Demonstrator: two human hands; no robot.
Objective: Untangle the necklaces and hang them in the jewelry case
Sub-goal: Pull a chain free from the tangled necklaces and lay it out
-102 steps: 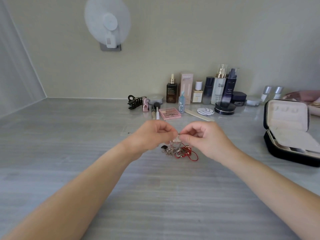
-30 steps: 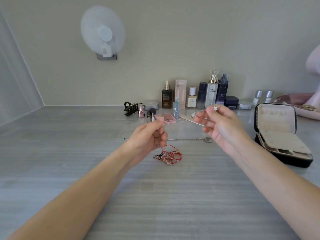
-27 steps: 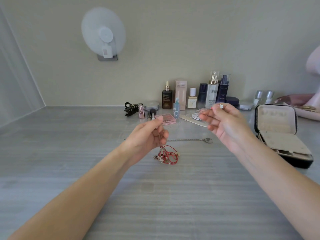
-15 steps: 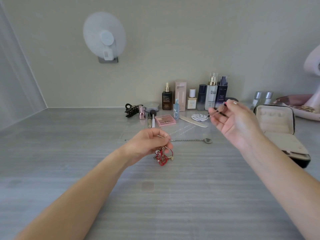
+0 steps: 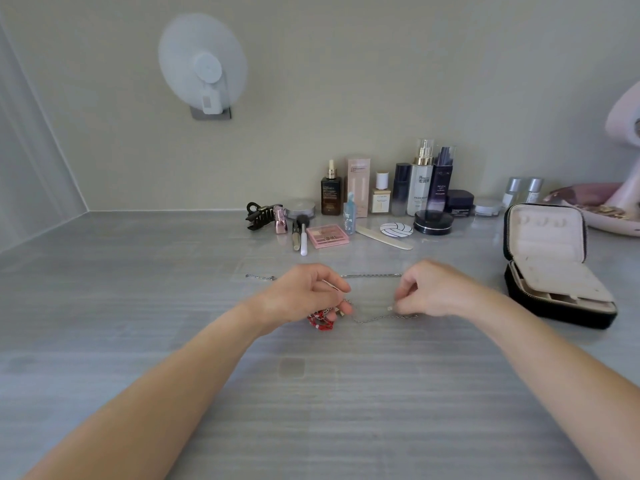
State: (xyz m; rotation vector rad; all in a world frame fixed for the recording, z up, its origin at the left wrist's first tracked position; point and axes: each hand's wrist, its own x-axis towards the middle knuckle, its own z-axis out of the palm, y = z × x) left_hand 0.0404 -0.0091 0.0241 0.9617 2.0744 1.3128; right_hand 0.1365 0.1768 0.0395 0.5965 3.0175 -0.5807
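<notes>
My left hand (image 5: 304,295) grips a tangle of red cord and small charms (image 5: 321,321) low over the grey table. A thin silver chain (image 5: 377,318) runs from that tangle to my right hand (image 5: 437,292), which pinches its end near a small pale bead. Most of this chain lies on the table between my hands. A second silver chain (image 5: 370,275) lies stretched out straight behind both hands. The black jewelry case (image 5: 554,265) stands open at the right, its cream lid upright with small hooks.
Cosmetic bottles (image 5: 420,178), a pink palette (image 5: 327,236), brushes, a black hair claw (image 5: 259,215), a nail file (image 5: 382,237) and round jars line the back of the table. A pink dish (image 5: 595,209) sits far right. A white fan (image 5: 204,67) hangs on the wall.
My right hand has come down from head height to the table, laying the thin chain flat. My left hand sank a little with the red tangle.
</notes>
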